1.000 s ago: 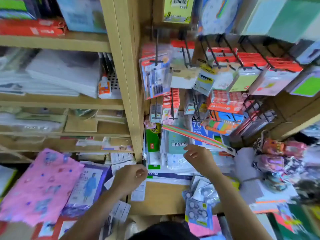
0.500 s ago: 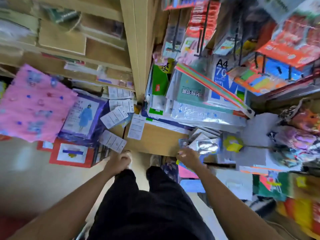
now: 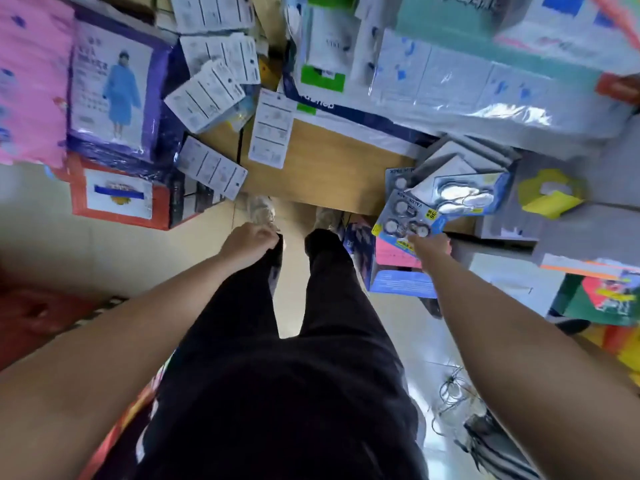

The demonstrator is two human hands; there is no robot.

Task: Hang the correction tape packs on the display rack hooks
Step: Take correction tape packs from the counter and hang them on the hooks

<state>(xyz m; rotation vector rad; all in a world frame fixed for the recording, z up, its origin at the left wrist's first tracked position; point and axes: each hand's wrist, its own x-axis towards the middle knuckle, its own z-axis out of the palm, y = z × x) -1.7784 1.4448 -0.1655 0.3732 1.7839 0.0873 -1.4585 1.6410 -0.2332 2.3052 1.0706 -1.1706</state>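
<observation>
I look straight down at my legs and the floor. My right hand [image 3: 428, 250] pinches the lower edge of a blue correction tape pack [image 3: 403, 216] with round tape wheels under clear plastic. It is just in front of a pile of similar blue packs [image 3: 460, 194] lying on stacked stock. My left hand [image 3: 250, 243] is curled into a fist against my black trouser leg, with nothing visible in it. The display rack hooks are out of view.
A brown cardboard box [image 3: 322, 168] with white label cards sits ahead of my feet. Raincoat packs [image 3: 114, 88] and a pink bag [image 3: 31, 77] are on the left. Wrapped paper reams [image 3: 467, 84] fill the upper right; boxes and cables crowd the floor at right.
The view has tipped down from the rack to the floor. My right hand dropped from the shelf stock to the pile and now pinches a blue pack. My left hand lowered to my leg.
</observation>
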